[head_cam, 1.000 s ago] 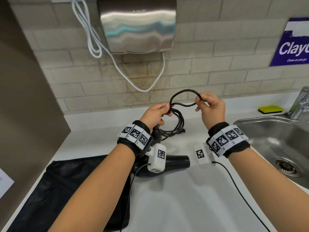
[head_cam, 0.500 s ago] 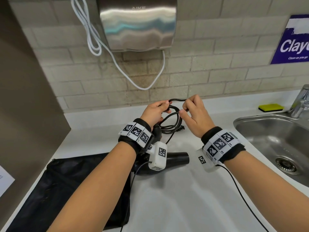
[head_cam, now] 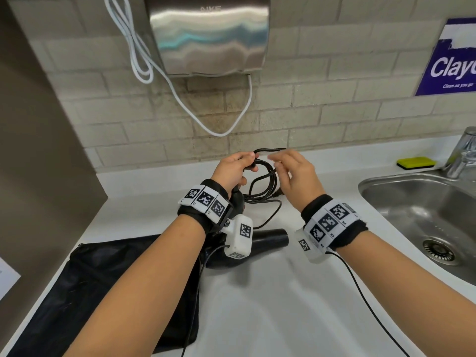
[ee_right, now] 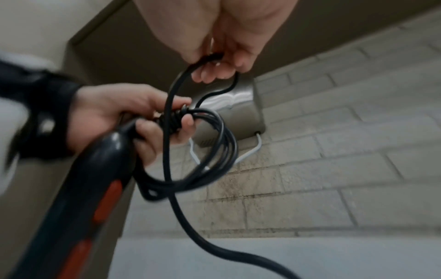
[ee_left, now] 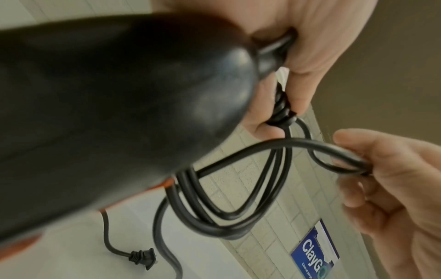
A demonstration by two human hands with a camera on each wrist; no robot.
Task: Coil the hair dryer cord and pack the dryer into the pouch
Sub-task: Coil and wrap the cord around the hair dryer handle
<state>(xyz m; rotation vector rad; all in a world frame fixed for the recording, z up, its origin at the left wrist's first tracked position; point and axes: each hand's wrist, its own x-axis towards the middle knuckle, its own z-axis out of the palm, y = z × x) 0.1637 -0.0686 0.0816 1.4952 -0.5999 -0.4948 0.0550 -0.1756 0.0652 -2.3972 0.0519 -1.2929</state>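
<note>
Fig. | my left hand point(head_cam: 233, 170) grips coil point(head_cam: 262, 186) at dryer point(head_cam: 268, 237) handle | right hand point(head_cam: 296, 176) pinches next cord loop point(ee_left: 334, 156), just right of left grip | plug point(ee_left: 143, 257) trails on counter point(head_cam: 270, 292).

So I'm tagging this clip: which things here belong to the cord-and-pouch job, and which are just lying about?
Part of the job:
hair dryer
black cord, loops gripped by the left hand, next loop pinched by the right hand
plug
black pouch

Just lying about:
wall hand dryer
yellow sponge
sink
tap
blue sign
</note>
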